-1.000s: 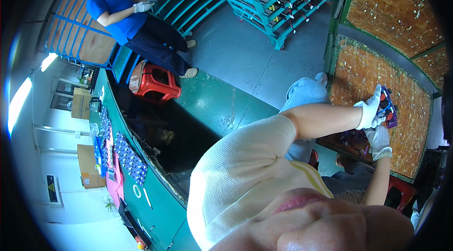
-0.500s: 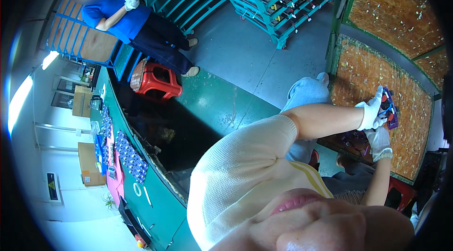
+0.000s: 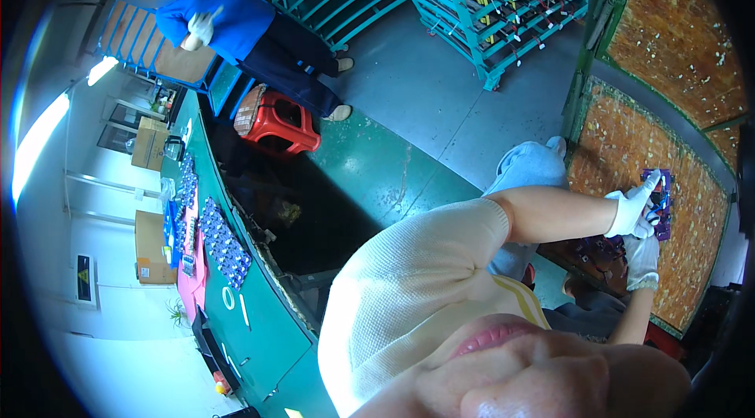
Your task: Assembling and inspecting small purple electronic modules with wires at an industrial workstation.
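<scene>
My left hand (image 3: pixel 633 209), in a white glove, is closed at the near edge of a purple circuit board (image 3: pixel 665 202). One finger lies stretched along the board's top end while the others curl in. Small dark parts show on the board. Just below, touching the left fingers, my right hand (image 3: pixel 642 261) in a white glove is closed by the board's lower corner. Its fingertips are mostly hidden, so what they grip cannot be made out. Under the hands is a worn brown wooden worktop (image 3: pixel 629 135). A cluster of dark purple parts (image 3: pixel 595 250) lies beside my hands.
A green-framed wooden panel (image 3: pixel 676 25) stands beyond the worktop. A teal rack (image 3: pixel 481 40) holds several yellow-and-black parts. A person in blue (image 3: pixel 228 21) with a white glove stands near a red stool (image 3: pixel 283 123). Several boards (image 3: pixel 224 245) lie on a green bench (image 3: pixel 279 324).
The view has swung slightly, shifting the room to the right. My hands stay together at the board, which now looks more upright. The other person's hands have moved apart.
</scene>
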`<state>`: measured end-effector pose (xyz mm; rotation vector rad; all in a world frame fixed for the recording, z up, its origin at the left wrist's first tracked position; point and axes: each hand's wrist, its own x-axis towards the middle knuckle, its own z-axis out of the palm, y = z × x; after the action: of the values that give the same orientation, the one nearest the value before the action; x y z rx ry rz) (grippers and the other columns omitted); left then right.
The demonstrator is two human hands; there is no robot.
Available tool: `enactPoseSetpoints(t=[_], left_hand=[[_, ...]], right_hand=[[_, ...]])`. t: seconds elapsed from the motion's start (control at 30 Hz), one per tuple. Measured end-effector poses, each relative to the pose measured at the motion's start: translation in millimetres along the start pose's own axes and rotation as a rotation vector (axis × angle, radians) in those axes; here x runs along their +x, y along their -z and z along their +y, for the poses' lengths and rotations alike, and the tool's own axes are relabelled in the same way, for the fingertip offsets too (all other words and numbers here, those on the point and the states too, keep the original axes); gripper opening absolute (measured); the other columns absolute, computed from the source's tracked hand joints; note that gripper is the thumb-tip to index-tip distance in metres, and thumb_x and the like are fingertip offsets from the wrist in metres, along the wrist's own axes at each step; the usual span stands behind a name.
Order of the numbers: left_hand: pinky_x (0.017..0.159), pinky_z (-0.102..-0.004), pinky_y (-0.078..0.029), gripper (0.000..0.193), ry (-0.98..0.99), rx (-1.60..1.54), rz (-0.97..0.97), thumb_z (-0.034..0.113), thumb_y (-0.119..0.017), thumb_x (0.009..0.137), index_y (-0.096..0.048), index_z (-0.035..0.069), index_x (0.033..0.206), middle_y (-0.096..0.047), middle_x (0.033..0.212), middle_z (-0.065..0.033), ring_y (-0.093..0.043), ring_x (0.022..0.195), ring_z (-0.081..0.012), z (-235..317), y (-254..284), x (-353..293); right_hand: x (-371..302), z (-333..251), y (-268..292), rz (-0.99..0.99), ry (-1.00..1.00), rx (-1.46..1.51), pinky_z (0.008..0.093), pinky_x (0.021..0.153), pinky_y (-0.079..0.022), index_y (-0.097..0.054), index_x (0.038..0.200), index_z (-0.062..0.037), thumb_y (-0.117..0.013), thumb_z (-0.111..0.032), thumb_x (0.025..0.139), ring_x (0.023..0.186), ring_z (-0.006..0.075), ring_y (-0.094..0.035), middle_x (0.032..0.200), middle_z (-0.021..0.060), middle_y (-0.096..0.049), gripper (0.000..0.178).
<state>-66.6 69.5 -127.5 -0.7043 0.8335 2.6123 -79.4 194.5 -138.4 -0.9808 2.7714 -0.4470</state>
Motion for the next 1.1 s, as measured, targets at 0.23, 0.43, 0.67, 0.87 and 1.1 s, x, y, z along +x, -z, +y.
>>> enactPoseSetpoints(t=[0.23, 0.43, 0.67, 0.87, 1.1], left_hand=[[0.055, -0.0418, -0.046, 0.079, -0.041, 0.066, -0.019, 0.079, -0.045, 0.064, -0.041, 0.007, 0.094, -0.05, 0.075, -0.012, -0.056, 0.06, -0.029, -5, 9, 6], [0.049, -0.0381, -0.045, 0.073, -0.023, 0.048, 0.104, 0.075, -0.048, 0.067, -0.04, 0.007, 0.093, -0.047, 0.073, -0.0099, -0.055, 0.055, -0.0271, -5, 6, 5], [0.039, -0.0365, -0.042, 0.064, 0.026, -0.008, 0.069, 0.066, -0.055, 0.07, -0.04, 0.007, 0.092, -0.045, 0.073, -0.0077, -0.052, 0.046, -0.0238, -9, 6, 11], [0.039, -0.0354, -0.042, 0.059, 0.058, -0.025, 0.11, 0.06, -0.06, 0.07, -0.04, 0.009, 0.089, -0.043, 0.071, -0.0063, -0.05, 0.044, -0.0227, -11, 8, 18], [0.04, -0.0365, -0.042, 0.056, 0.072, -0.032, 0.108, 0.057, -0.062, 0.07, -0.04, 0.009, 0.089, -0.044, 0.069, -0.0054, -0.049, 0.043, -0.0216, -12, 9, 20]], right_hand=[[2, -3, -1, 0.007, 0.086, 0.106, 0.0396, 0.062, -0.046, -0.055, 0.085, -0.0068, -0.051, -0.022, 0.08, 0.074, 0.0311, -0.059, 0.078, 0.0139, -0.061, 0.016], [3, -5, 4, -0.11, 0.036, 0.058, 0.0339, 0.066, -0.045, -0.057, 0.088, -0.0065, -0.053, -0.02, 0.081, 0.078, 0.0271, -0.059, 0.082, 0.01, -0.061, 0.016], [-2, -5, 4, -0.036, 0.044, 0.075, 0.0464, 0.061, -0.047, -0.058, 0.075, -0.0053, -0.054, -0.031, 0.077, 0.072, 0.0384, -0.059, 0.073, 0.0206, -0.061, 0.026], [-1, -7, 7, -0.144, -0.036, 0.036, 0.0391, 0.067, -0.047, -0.059, 0.089, -0.0079, -0.053, -0.027, 0.078, 0.081, 0.0346, -0.06, 0.082, 0.0162, -0.062, 0.023], [-6, -8, 4, -0.002, 0.041, 0.09, 0.0467, 0.06, -0.046, -0.057, 0.075, -0.0062, -0.052, -0.027, 0.078, 0.073, 0.0386, -0.058, 0.074, 0.0201, -0.061, 0.022]])
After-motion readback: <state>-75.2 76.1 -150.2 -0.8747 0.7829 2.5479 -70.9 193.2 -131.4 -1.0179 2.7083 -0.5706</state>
